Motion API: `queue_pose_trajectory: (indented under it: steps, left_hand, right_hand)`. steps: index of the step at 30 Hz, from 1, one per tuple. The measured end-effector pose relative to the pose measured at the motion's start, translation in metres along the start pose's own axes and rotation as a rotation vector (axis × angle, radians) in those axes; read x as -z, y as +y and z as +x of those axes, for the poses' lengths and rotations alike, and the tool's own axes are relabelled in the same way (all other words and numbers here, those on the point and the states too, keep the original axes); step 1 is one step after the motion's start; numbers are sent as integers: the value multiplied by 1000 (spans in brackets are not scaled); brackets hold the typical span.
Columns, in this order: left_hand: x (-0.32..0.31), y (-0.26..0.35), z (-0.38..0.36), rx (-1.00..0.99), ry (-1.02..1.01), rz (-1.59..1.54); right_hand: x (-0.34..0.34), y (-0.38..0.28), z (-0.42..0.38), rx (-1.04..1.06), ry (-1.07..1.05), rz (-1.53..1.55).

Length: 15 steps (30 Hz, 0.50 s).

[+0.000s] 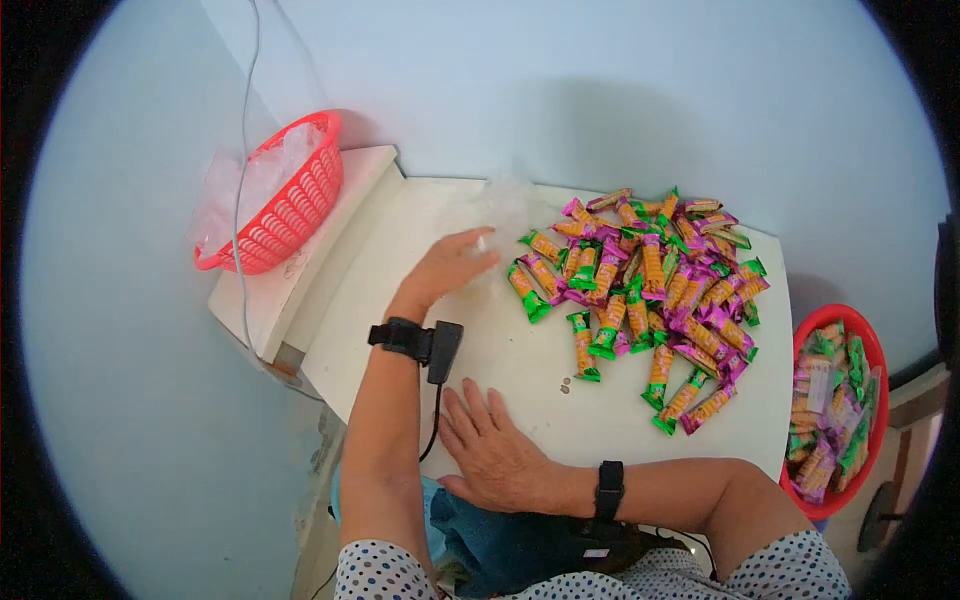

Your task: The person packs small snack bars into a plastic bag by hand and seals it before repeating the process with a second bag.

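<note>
My left hand (455,266), a black strap with a small box on its wrist, is over the upper left of the white table. Its thumb and fingers close on a clear plastic bag (508,203), thin and hard to make out against the tabletop. Near the table's front edge, my right hand (497,455) lies flat with fingers stretched out, holding nothing. To the right of my left hand spreads a loose heap of small wrapped snack packs (650,270), with purple or green ends and yellowish sticks inside.
A red basket (300,195) with clear plastic bags leans on a raised ledge at the left, a white cable hanging before it. At the right, below the table (480,350), stands a red basket (882,400) with bagged snack packs. A wall borders the table's back.
</note>
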<state>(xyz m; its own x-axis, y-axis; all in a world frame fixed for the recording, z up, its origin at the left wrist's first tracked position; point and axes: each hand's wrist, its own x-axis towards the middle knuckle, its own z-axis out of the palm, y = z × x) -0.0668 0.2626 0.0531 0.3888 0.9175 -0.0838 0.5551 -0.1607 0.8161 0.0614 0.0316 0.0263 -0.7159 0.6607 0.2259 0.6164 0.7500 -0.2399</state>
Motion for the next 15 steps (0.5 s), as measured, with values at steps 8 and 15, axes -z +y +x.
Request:
queue_pose_trajectory:
  steps: [8,15]
  left_hand:
    - [23,-14,-26,-54,309,-410]
    - [22,-60,-27,-134,365,-877]
  right_hand:
    - [-2,-1,2,2,4,-7]
    - [0,-3,5,-22,-58,0]
